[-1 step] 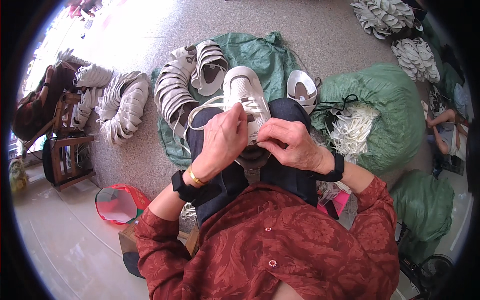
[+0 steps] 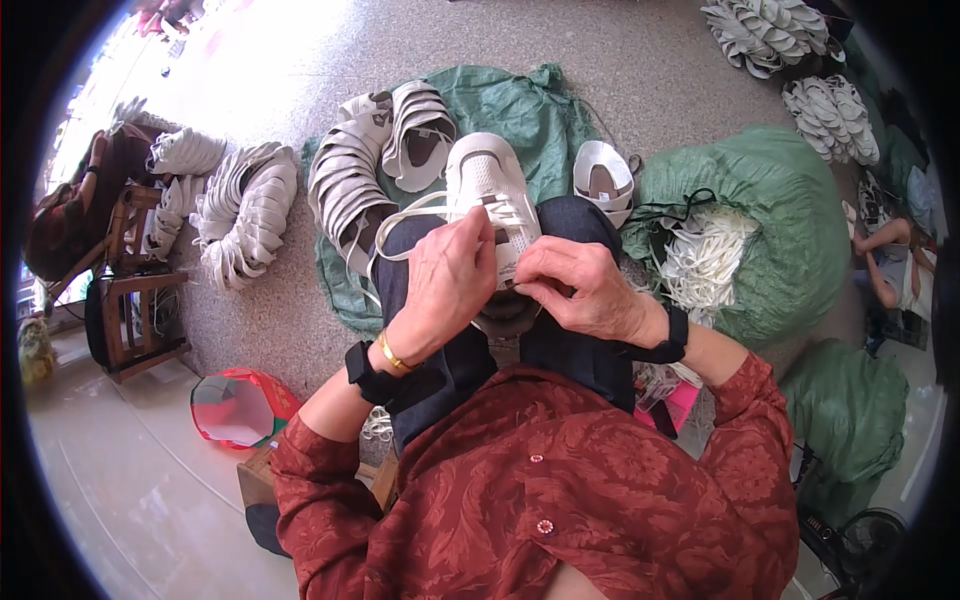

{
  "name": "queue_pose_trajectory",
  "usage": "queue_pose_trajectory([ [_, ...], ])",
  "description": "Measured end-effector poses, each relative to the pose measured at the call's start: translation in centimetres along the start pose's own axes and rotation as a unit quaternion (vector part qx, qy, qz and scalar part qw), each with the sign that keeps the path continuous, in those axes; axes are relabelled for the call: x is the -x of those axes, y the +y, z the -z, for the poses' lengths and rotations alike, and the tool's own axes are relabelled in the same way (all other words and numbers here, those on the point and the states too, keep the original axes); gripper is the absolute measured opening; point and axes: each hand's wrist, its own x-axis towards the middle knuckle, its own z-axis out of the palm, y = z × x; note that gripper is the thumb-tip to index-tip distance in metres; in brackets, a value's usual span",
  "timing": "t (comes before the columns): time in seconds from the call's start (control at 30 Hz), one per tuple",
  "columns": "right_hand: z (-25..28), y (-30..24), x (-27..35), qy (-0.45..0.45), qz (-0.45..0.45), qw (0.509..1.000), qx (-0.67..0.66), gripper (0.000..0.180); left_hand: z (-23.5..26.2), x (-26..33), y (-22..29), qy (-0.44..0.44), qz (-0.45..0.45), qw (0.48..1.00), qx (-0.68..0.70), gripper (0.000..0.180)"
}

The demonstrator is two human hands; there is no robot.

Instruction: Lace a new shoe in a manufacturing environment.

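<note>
A pale beige-white shoe upper (image 2: 486,165) rests between my knees, toe pointing away from me. White shoelace (image 2: 425,212) crosses its front, and a loose loop runs out to the left over my thigh. My left hand (image 2: 452,275) is closed over the left side of the lacing, fingertips bent in at the lace. On the other side, my right hand (image 2: 582,290) pinches thumb and forefinger together by the shoe's upper opening. What sits in that pinch is too small to make out. The hands partly cover the lower eyelets and tongue.
A curved row of nested shoe uppers (image 2: 345,180) lies on a green sheet (image 2: 500,100) ahead. One upper (image 2: 603,180) stands right of my knee. A green sack (image 2: 780,220) of white laces (image 2: 708,258) is at right. Left are more stacked uppers (image 2: 250,215) and a wooden chair (image 2: 140,300).
</note>
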Motion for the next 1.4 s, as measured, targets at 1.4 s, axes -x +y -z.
queue_pose_trajectory([
  [1.4, -0.5, 0.8, -5.2, -0.163, -0.012, 0.895, 0.416, 0.014, -1.4, 0.9, -0.4, 0.062, 0.011, 0.992, 0.105, 0.007],
])
